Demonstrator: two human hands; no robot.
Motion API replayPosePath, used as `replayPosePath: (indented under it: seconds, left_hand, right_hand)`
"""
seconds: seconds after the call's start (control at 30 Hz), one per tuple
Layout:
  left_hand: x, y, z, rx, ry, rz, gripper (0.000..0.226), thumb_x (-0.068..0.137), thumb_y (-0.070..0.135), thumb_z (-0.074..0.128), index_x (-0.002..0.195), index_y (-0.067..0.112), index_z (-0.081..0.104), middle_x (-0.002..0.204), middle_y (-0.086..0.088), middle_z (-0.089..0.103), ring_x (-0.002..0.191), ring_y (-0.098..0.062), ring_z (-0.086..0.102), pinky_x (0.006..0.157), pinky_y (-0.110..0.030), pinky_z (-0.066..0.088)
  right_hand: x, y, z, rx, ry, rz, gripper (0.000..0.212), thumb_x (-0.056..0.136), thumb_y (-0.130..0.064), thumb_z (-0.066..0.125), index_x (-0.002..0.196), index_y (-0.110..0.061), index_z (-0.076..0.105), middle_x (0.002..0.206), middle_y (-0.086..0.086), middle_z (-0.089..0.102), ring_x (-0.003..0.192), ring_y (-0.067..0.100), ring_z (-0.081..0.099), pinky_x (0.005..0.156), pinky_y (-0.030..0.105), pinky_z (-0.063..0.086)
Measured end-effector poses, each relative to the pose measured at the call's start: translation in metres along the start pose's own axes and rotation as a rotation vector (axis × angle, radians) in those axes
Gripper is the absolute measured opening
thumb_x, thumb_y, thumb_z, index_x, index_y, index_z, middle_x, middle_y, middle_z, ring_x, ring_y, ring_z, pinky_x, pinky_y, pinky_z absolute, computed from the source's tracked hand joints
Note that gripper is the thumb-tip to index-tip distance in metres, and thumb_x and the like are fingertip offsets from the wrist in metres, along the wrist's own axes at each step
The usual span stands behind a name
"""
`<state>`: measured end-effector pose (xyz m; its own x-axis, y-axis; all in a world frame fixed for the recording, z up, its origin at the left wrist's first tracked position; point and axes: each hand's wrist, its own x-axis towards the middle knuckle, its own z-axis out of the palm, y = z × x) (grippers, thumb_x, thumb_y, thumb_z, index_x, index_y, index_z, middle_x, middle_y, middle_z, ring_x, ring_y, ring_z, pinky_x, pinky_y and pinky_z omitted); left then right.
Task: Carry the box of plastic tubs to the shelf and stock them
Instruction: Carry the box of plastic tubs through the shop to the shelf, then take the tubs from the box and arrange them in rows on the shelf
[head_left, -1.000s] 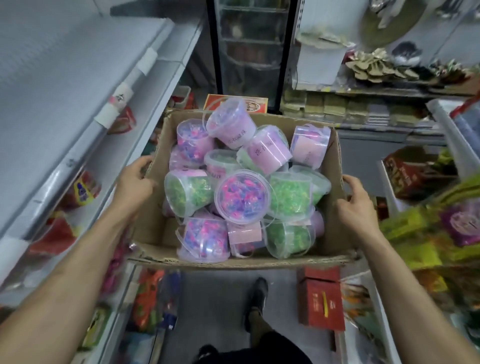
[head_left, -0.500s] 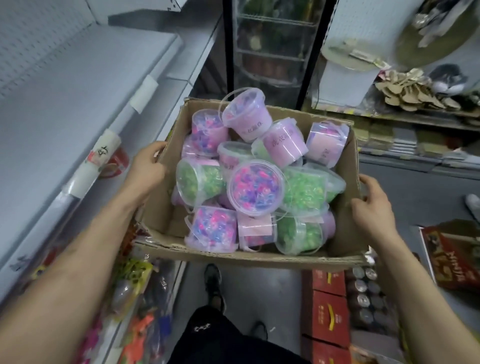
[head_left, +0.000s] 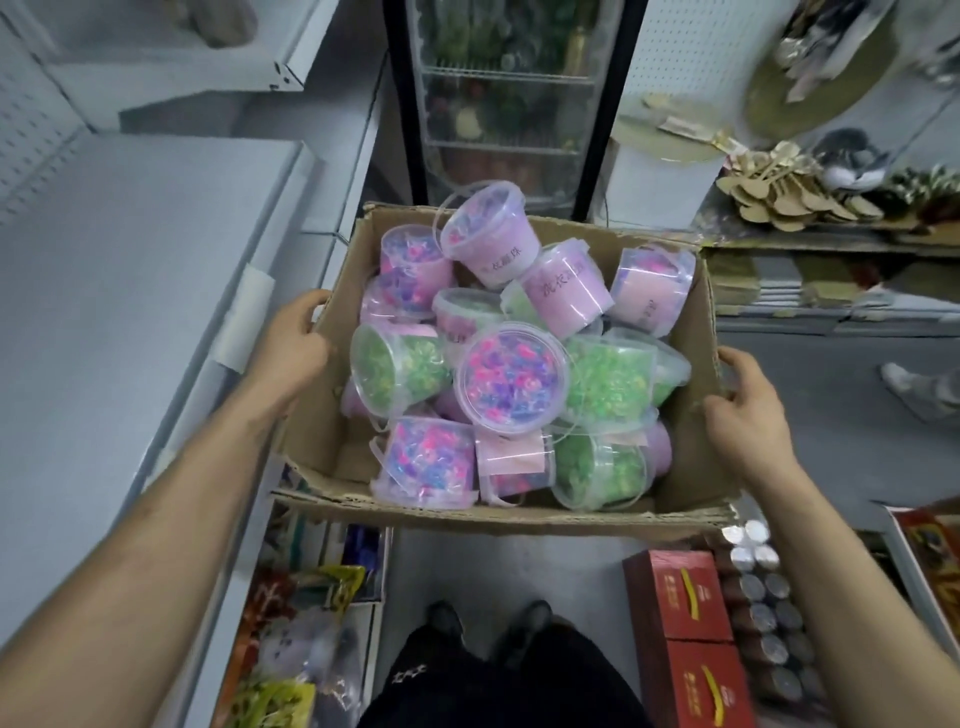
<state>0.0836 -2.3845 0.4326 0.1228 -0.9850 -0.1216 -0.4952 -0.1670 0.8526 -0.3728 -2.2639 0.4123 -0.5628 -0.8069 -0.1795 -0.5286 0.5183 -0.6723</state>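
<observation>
— None stocked yet, going by that heap?

— None. Only the carrying stage, by the look of it. Box (head_left: 322, 431) held off the floor in mid-aisle, in front of the body, just beside the grey shelf (head_left: 130, 322) at left but not resting on it.

— Hands?

— Left hand (head_left: 296, 338) gripping the left wall at its rim. Right hand (head_left: 748, 395) curled round the right wall's edge. Both bearing the load.

— Contents?

— Over a dozen tubs (head_left: 511, 376) at a rough count, piled loose and tipped every way. Clear plastic, lids on, thin looped handles. Small pink, purple and blue pieces in some, green in others. Pink printed labels on several. Topmost tub (head_left: 488, 234) leaning on its side, poking above the far rim.

— Left to do?

— Nearly everything, probably: resting or setting down the box at the shelf, then lifting tubs out and standing them upright in rows. Worth minding that top tub during any tilt.

— Nearby?

— Red cartons (head_left: 675, 597) and cans (head_left: 763, 592) low at right; glass-door cooler (head_left: 509, 104) straight ahead.
</observation>
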Motion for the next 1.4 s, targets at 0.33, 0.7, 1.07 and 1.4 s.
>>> replayPosePath:
  seconds: [0.33,0.7,1.07,1.4]
  left_hand:
    - [0.087,-0.008,0.019,0.024,0.075,-0.068,0.063,0.077,-0.011,0.054,0.122,0.031,0.068,0.099,-0.003,0.077,0.088,-0.032,0.074,0.073,-0.050,0.064]
    - [0.151,-0.023,0.032,0.063,0.057,-0.151,0.059,0.082,-0.007,0.054,0.123,0.034,0.065,0.101,-0.003,0.075,0.084,-0.027,0.071,0.069,-0.036,0.060]
    - [0.178,-0.083,0.063,0.108,-0.058,-0.175,0.063,0.081,-0.002,0.053,0.131,0.037,0.062,0.114,0.004,0.073,0.103,-0.024,0.070,0.087,-0.043,0.061]
    - [0.173,-0.087,0.071,0.033,0.002,-0.152,0.068,0.084,-0.009,0.053,0.138,0.031,0.062,0.114,0.009,0.074,0.103,-0.012,0.070,0.084,-0.027,0.056]
  right_hand:
    - [0.096,-0.045,0.036,-0.048,-0.065,-0.014,0.067,0.081,-0.018,0.047,0.133,-0.060,0.040,0.091,-0.001,0.069,0.097,0.038,0.065,0.091,0.058,0.055]
    - [0.142,-0.069,0.075,-0.109,-0.105,0.029,0.070,0.082,-0.018,0.046,0.140,-0.057,0.035,0.100,0.009,0.070,0.100,0.041,0.063,0.094,0.056,0.053]
    - [0.146,-0.051,0.113,-0.149,-0.134,0.109,0.072,0.088,-0.015,0.048,0.144,-0.057,0.032,0.114,0.016,0.069,0.103,0.046,0.063,0.094,0.058,0.052]
    - [0.149,-0.056,0.112,-0.144,-0.089,0.062,0.072,0.087,-0.022,0.051,0.143,-0.063,0.033,0.125,0.013,0.070,0.111,0.046,0.063,0.098,0.054,0.052]
